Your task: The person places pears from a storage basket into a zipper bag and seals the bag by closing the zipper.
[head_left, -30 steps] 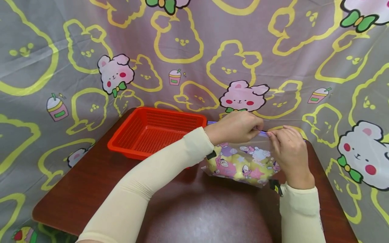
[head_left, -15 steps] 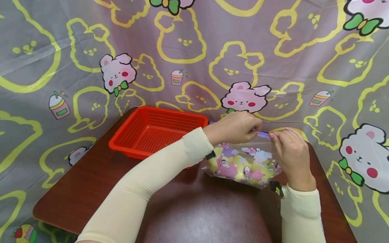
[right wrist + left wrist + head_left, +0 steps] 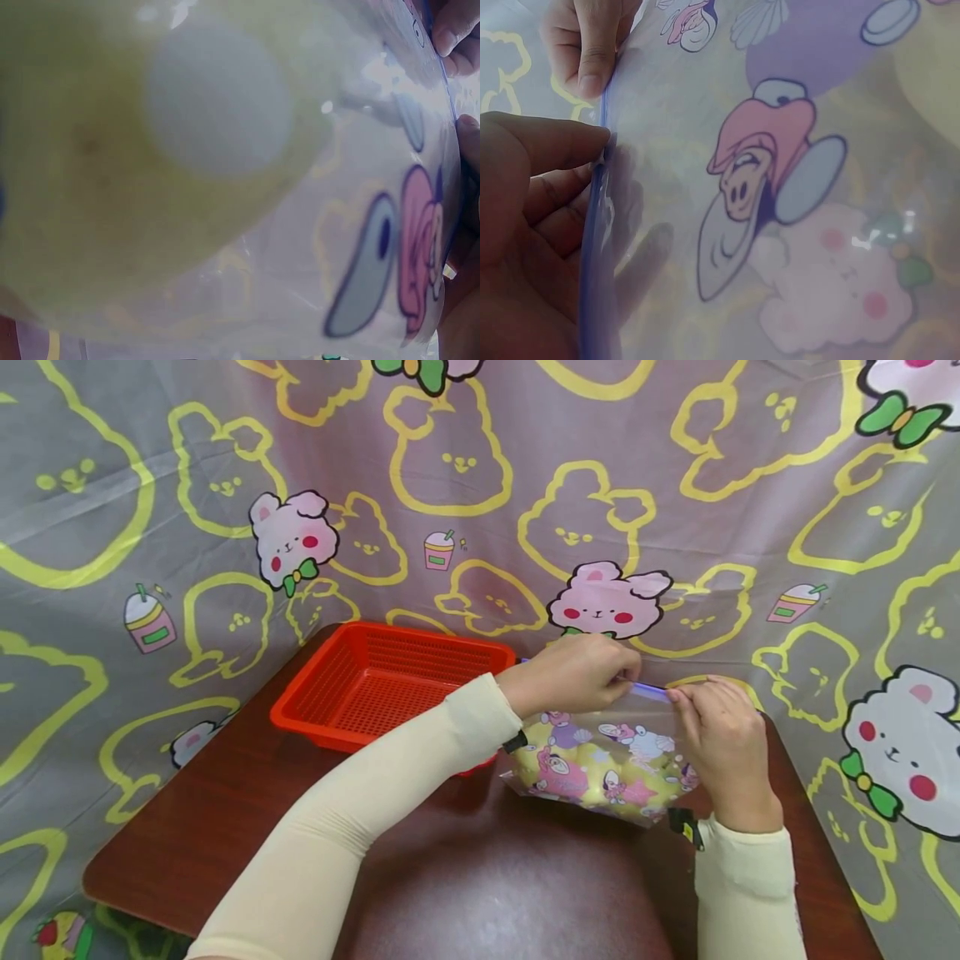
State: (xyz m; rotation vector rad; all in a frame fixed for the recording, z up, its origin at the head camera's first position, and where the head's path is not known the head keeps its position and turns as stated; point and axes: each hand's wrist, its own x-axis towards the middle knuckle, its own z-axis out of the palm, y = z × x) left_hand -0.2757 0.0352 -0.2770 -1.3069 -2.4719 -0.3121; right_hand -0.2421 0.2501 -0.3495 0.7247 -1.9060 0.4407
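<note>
A clear zip bag [image 3: 600, 760], printed with pink, purple and white cartoon figures, stands on the table with several yellow-green round fruits [image 3: 112, 157] inside. My left hand [image 3: 577, 672] pinches the purple zip strip [image 3: 592, 247] along its top edge; thumb and fingers lie on either side in the left wrist view. Farther right on the same strip, my right hand [image 3: 723, 735] pinches the bag's top corner. A short length of strip shows between the two hands. The left forearm hides the bag's left upper part in the head view.
A red perforated plastic basket [image 3: 300, 714] stands at the table's back left, beside the left forearm. The dark brown table [image 3: 225, 835] has rounded corners. A grey curtain [image 3: 457, 435] with cartoon prints hangs close behind and at both sides.
My left hand has slid slightly left along the zip strip, so more of the strip shows between the hands. The right hand keeps its pinch at the corner; the head view shifted slightly.
</note>
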